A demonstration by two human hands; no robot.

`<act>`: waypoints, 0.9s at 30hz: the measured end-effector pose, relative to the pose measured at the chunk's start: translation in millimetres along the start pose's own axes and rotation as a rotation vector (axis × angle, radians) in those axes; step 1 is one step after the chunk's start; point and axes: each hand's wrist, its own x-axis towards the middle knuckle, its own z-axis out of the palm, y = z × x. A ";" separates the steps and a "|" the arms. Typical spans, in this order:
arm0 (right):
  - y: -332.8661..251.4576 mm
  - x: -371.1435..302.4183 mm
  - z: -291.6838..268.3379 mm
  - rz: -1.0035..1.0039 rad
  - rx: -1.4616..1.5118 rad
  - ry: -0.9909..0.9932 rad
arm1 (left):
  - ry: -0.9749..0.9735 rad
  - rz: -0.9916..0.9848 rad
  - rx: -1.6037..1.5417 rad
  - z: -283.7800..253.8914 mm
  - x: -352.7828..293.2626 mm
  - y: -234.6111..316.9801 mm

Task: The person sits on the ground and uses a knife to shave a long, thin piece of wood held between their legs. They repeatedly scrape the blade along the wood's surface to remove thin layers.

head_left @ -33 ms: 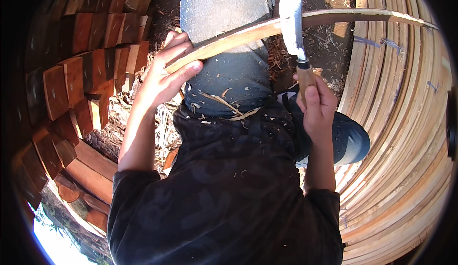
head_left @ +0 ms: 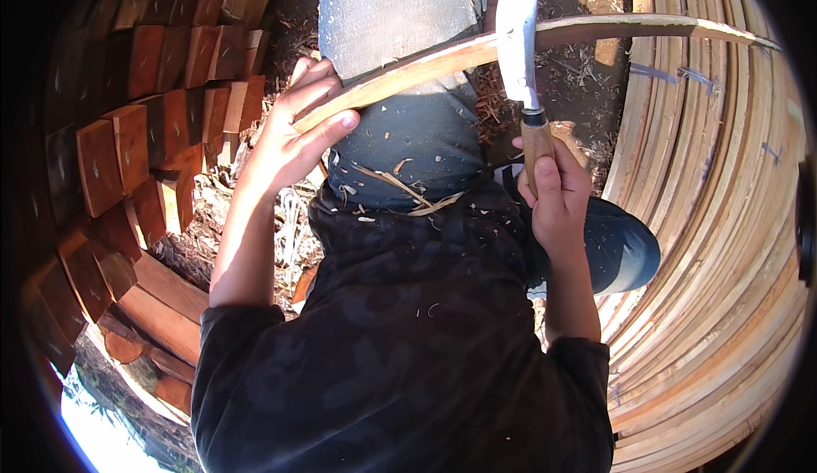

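I am holding a long thin wooden strip (head_left: 442, 60) across my knee. It is running from my left hand (head_left: 289, 137) out to the right. My left fingers are wrapped on its near end. My right hand (head_left: 553, 196) is clamped on the knife (head_left: 521, 39), whose blade is crossing the strip's middle. No containers here.

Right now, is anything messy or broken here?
Nothing looks broken. Pale wood shavings lie scattered over the person's lap and dark shirt, below the wooden strip held by the left hand and the knife in the right hand.
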 end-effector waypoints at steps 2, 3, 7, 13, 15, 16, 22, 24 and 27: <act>0.2 3.9 -4.2 0.029 0.116 -0.007 | -0.006 -0.028 0.004 -1.0 -3.3 -0.3; 0.8 6.7 -7.7 0.043 0.174 -0.011 | -0.002 -0.016 -0.003 1.0 -2.9 -0.3; 18.1 9.8 -20.4 0.102 0.525 -0.213 | 0.013 -0.012 0.009 2.0 -2.6 -2.7; 15.6 13.6 -21.8 0.154 0.886 -0.275 | 0.021 0.019 0.000 2.1 -1.1 -1.8; 11.2 15.5 -21.3 0.067 0.788 -0.023 | 0.028 -0.010 0.005 3.5 -3.2 -4.1; 10.0 17.4 -20.6 -0.034 0.658 0.085 | 0.029 -0.017 0.005 4.5 -3.4 -4.3; -2.6 6.1 7.0 0.065 0.189 -0.056 | -0.005 0.002 0.027 -1.6 -2.4 -3.0; 1.0 7.7 -2.9 0.094 0.264 -0.122 | 0.009 -0.021 0.021 2.1 -1.7 0.5; 7.4 11.0 -8.2 0.161 0.511 -0.249 | 0.031 -0.030 0.026 3.5 -5.0 -4.4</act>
